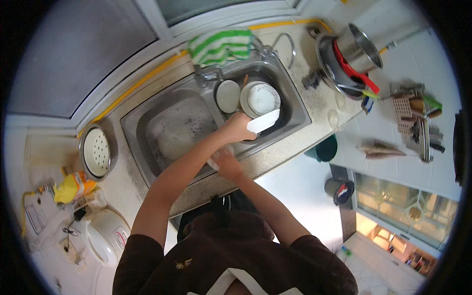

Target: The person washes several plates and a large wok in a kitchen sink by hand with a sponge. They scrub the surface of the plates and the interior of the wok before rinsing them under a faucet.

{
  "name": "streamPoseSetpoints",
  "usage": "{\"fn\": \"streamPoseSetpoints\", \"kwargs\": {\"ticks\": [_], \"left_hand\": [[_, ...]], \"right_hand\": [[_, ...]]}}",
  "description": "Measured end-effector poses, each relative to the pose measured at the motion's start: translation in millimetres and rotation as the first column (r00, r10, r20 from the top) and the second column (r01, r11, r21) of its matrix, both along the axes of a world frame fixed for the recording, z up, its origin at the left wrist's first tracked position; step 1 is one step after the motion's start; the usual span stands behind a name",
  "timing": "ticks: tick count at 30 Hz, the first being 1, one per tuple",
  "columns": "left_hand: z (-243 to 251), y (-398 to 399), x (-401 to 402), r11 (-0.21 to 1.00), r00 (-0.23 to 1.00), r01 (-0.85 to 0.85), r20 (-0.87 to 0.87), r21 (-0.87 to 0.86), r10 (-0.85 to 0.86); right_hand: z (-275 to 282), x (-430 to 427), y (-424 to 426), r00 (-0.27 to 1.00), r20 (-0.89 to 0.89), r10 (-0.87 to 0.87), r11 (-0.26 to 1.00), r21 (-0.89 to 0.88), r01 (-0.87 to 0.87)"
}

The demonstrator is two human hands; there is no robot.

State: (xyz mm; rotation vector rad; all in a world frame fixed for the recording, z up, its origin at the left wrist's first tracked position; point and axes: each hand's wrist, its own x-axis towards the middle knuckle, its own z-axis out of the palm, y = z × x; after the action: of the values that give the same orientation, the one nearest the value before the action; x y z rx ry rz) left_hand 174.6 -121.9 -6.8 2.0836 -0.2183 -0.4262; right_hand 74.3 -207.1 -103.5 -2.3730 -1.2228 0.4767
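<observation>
A double-bowl stainless steel sink (217, 121) lies before me. My left hand (239, 127) reaches across to the right basin and grips a white dish (263, 121), seen nearly edge-on. Below that forearm, at the sink's front edge, my right hand (228, 164) holds a whitish item (212, 164), partly hidden and too blurred to name. In the right basin, a small white bowl (263, 99) rests in a larger pale one (246, 96). Beside them stands a round pale dish (228, 96). Foamy water fills the left basin, with a large pale round object (175, 142) in it.
A green-and-white striped towel (221, 46) hangs behind the sink by the faucet (267, 53). Left are a colander (96, 151), a yellow package (73, 188) and a white rice cooker (107, 236). Right are stacked metal pots (359, 48) and a wall utensil rack (415, 114).
</observation>
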Motion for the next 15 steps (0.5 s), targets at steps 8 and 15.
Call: {"fn": "streamPoseSetpoints", "kwargs": {"ticks": [8,15], "left_hand": [[-64.2,-71.2,67.1,0.963,0.982,0.189,-0.045,0.19,-0.184],[-108.0,-115.8,52.8,0.988,0.977,0.143,0.154,0.049,-0.149]], "right_hand": [[-20.2,-1.7,-3.9,0.998,-0.045,-0.039,0.964,0.26,0.049],[-46.5,-2.7,7.0,0.88,-0.466,-0.088,0.874,0.388,0.293]]}}
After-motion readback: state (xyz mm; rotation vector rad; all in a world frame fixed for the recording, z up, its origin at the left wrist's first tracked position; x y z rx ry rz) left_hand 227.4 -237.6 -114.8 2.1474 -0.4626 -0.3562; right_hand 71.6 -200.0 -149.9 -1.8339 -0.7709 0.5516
